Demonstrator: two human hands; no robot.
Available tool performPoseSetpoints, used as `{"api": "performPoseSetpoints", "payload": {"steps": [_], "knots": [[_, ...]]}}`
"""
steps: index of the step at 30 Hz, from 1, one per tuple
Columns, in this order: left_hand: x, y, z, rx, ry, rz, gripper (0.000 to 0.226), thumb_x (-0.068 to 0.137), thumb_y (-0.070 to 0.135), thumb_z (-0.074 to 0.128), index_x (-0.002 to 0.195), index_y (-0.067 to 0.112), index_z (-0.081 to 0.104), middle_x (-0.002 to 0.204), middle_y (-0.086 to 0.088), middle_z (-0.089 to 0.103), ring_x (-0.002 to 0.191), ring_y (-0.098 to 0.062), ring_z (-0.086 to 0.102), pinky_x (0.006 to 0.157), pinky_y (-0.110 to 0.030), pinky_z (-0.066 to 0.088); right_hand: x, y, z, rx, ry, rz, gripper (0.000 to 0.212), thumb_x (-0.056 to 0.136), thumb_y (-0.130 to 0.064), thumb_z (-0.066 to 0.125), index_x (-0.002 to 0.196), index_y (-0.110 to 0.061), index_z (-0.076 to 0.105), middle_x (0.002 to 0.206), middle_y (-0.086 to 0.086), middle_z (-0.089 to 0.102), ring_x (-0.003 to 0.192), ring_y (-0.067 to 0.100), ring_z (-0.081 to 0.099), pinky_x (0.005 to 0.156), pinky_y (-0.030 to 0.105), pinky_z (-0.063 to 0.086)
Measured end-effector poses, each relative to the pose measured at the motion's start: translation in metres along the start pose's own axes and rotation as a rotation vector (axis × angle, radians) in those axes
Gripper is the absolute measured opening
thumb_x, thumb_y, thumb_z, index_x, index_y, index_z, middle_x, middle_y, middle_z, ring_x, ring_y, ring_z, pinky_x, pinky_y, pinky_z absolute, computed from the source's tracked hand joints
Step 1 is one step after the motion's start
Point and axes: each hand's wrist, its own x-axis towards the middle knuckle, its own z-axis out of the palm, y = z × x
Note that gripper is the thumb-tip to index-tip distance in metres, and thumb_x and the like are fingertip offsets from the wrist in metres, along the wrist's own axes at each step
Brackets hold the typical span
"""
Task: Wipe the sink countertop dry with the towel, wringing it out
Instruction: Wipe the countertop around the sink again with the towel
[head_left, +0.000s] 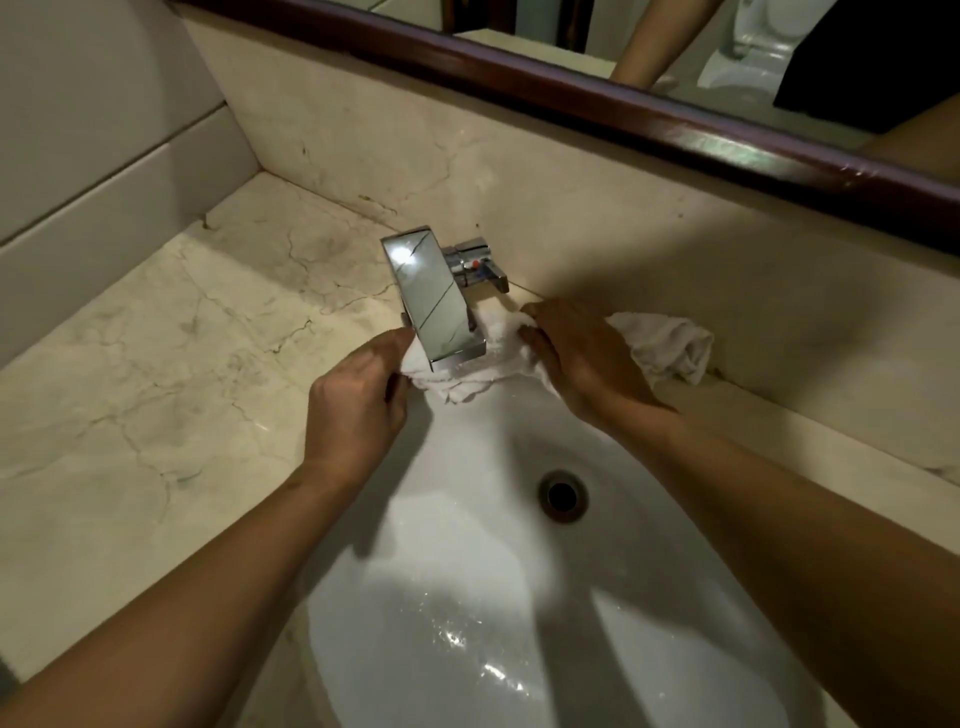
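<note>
Both hands hold the white towel (498, 358) under the faucet (434, 299); left hand (358, 400) pinches, right hand (582, 353) presses flat.

One towel (662, 345), one faucet (434, 299), one sink (467, 519), one drain (562, 494), two hands, one mirror (675, 47).

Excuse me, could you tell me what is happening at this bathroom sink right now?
A person is drying the beige marble countertop around a white oval sink basin with a crumpled white towel. The towel lies along the back ledge, under the square chrome faucet. The left hand pinches the towel's end beside the spout, while the right hand presses flat on its middle. Water droplets glisten in the basin near the dark round drain.
</note>
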Motion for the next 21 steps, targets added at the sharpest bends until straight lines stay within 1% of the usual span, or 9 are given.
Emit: {"api": "performPoseSetpoints", "payload": {"steps": [4, 6, 8, 10, 12, 14, 17, 19, 21], "knots": [[0.005, 0.004, -0.006, -0.012, -0.071, -0.065, 0.029, 0.076, 0.003, 0.076, 0.103, 0.013, 0.07, 0.061, -0.001, 0.059, 0.06, -0.033, 0.065, 0.059, -0.027, 0.038, 0.001, -0.003, -0.007, 0.01, -0.051, 0.021, 0.031, 0.107, -0.026, 0.044, 0.115, -0.006, 0.066, 0.11, 0.014, 0.067, 0.105, 0.033, 0.055, 0.077, 0.023, 0.026], [0.001, 0.008, -0.009, -0.01, -0.085, -0.041, 0.021, 0.076, 0.004, 0.078, 0.092, 0.013, 0.068, 0.056, 0.006, 0.047, 0.053, -0.032, 0.062, 0.058, -0.025, 0.034, -0.002, -0.002, -0.011, 0.002, -0.083, 0.022, 0.028, 0.108, -0.025, 0.046, 0.111, -0.005, 0.065, 0.109, 0.014, 0.066, 0.106, 0.033, 0.054, 0.077, 0.028, 0.029], [-0.005, 0.013, -0.005, -0.01, -0.068, -0.033, 0.016, 0.078, 0.005, 0.077, 0.081, 0.012, 0.063, 0.055, 0.0, 0.052, 0.051, -0.033, 0.06, 0.056, -0.025, 0.033, -0.01, 0.0, -0.017, 0.004, -0.099, 0.054, 0.027, 0.109, -0.025, 0.045, 0.113, -0.007, 0.064, 0.112, 0.013, 0.065, 0.108, 0.032, 0.053, 0.079, 0.032, 0.031], [-0.008, 0.024, 0.006, -0.005, -0.06, -0.019, 0.006, 0.084, 0.014, 0.066, 0.087, 0.01, 0.07, 0.064, -0.011, 0.064, 0.056, -0.036, 0.064, 0.052, -0.029, 0.039, -0.025, 0.007, -0.024, 0.01, -0.101, 0.133, 0.029, 0.109, -0.028, 0.042, 0.12, -0.01, 0.063, 0.117, 0.01, 0.064, 0.109, 0.029, 0.051, 0.078, 0.029, 0.027], [-0.008, 0.045, 0.026, 0.006, -0.097, -0.03, 0.03, 0.084, 0.016, 0.062, 0.11, 0.012, 0.076, 0.076, -0.019, 0.071, 0.062, -0.039, 0.068, 0.053, -0.036, 0.053, -0.043, 0.02, -0.033, 0.006, -0.081, 0.27, 0.033, 0.11, -0.034, 0.04, 0.126, -0.015, 0.061, 0.12, 0.009, 0.062, 0.112, 0.028, 0.051, 0.08, 0.03, 0.028], [-0.001, 0.069, 0.047, -0.065, -0.074, -0.01, 0.046, 0.086, 0.012, 0.057, 0.129, 0.014, 0.07, 0.104, -0.022, 0.075, 0.079, -0.04, 0.074, 0.065, -0.045, 0.062, -0.062, 0.033, -0.041, -0.027, -0.039, 0.345, 0.039, 0.109, -0.04, 0.038, 0.13, -0.017, 0.061, 0.121, 0.011, 0.063, 0.114, 0.032, 0.054, 0.085, 0.036, 0.036], [0.021, 0.097, 0.07, -0.258, -0.042, -0.031, 0.048, 0.092, 0.01, 0.052, 0.138, 0.014, 0.064, 0.141, -0.011, 0.063, 0.119, -0.032, 0.067, 0.097, -0.046, 0.057, -0.089, 0.049, -0.052, -0.072, -0.05, 0.372, 0.046, 0.108, -0.044, 0.038, 0.137, -0.017, 0.06, 0.128, 0.012, 0.065, 0.118, 0.034, 0.056, 0.095, 0.04, 0.042], [0.032, 0.11, 0.078, -0.308, -0.076, -0.004, 0.052, 0.089, 0.002, 0.057, 0.139, 0.013, 0.062, 0.145, -0.01, 0.06, 0.131, -0.03, 0.059, 0.109, -0.045, 0.049, -0.108, 0.057, -0.057, -0.085, -0.02, 0.364, 0.052, 0.105, -0.047, 0.038, 0.137, -0.013, 0.062, 0.131, 0.012, 0.066, 0.12, 0.033, 0.058, 0.102, 0.035, 0.039], [0.032, 0.122, 0.082, -0.291, -0.085, 0.075, 0.057, 0.083, -0.004, 0.057, 0.138, 0.01, 0.062, 0.144, -0.012, 0.06, 0.133, -0.029, 0.058, 0.112, -0.041, 0.047, -0.128, 0.064, -0.067, -0.076, -0.005, 0.368, 0.057, 0.102, -0.049, 0.035, 0.139, -0.015, 0.061, 0.136, 0.01, 0.065, 0.125, 0.031, 0.056, 0.108, 0.024, 0.029]]}}
